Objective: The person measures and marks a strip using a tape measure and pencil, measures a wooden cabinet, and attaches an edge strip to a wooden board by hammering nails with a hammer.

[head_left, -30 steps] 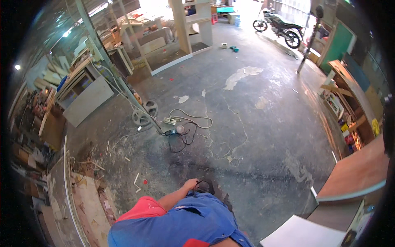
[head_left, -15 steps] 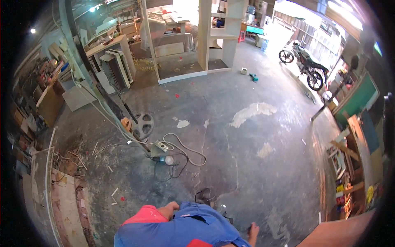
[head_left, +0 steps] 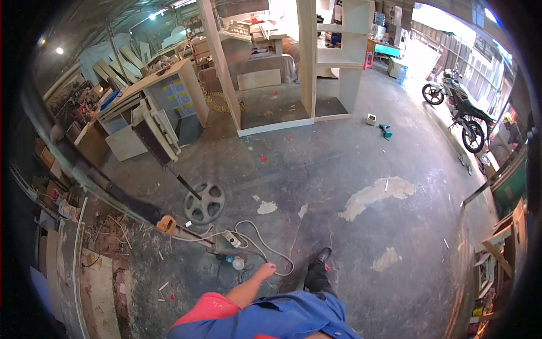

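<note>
My left hand (head_left: 267, 270) hangs ahead of my body at the end of a red-sleeved arm. In the picture it overlaps a loop of pale cable (head_left: 257, 233) lying on the floor. Its fingers are too small and blurred to read, and no held thing shows. Nearest to it on the left lies a blue power tool with a round pale disc (head_left: 238, 263). Just beyond that sits a white power strip (head_left: 231, 239). My right hand is out of view. One dark-shod foot (head_left: 324, 255) is stretched forward on the concrete.
A post on a spoked wheel-like base (head_left: 204, 202) stands ahead left, with an orange-handled saw (head_left: 165, 225) nearby. Farther off are a tall wooden cabinet frame (head_left: 276, 123), a teal drill (head_left: 385, 131) and a motorbike (head_left: 460, 107). Wood scraps (head_left: 163, 291) litter the left floor.
The view has shifted, so the floor things sit farther right and slightly lower. My left hand has swung forward, away from my body. My right hand has left the view, and one foot has come forward.
</note>
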Demonstrator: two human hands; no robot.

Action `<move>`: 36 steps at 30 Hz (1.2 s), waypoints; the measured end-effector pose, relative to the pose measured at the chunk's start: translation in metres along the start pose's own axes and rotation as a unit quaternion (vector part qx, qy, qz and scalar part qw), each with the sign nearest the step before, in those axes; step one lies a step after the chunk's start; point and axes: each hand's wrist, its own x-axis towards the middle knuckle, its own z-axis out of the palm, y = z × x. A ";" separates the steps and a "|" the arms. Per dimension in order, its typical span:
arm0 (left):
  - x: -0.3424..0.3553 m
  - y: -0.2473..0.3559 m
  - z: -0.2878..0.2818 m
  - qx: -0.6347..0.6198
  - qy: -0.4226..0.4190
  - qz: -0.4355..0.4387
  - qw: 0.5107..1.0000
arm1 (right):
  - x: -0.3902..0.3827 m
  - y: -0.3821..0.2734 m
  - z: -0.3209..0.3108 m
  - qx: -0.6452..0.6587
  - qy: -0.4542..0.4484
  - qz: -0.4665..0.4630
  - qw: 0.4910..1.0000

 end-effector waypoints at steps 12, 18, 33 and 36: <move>0.170 0.061 -0.079 0.068 0.010 -0.078 0.995 | 0.372 -0.408 -0.261 -0.214 0.201 -0.195 0.936; 0.321 0.096 -0.085 0.139 -0.025 -0.068 0.988 | 0.422 -0.692 -0.251 -0.058 0.144 -0.331 0.931; 0.662 0.260 -0.345 -0.382 0.163 -0.140 0.899 | 0.487 -0.805 -0.123 -0.184 -0.057 -0.077 0.978; 0.687 0.303 -0.380 -0.213 0.182 -0.144 0.949 | 0.526 -0.857 -0.128 -0.180 -0.061 -0.066 0.980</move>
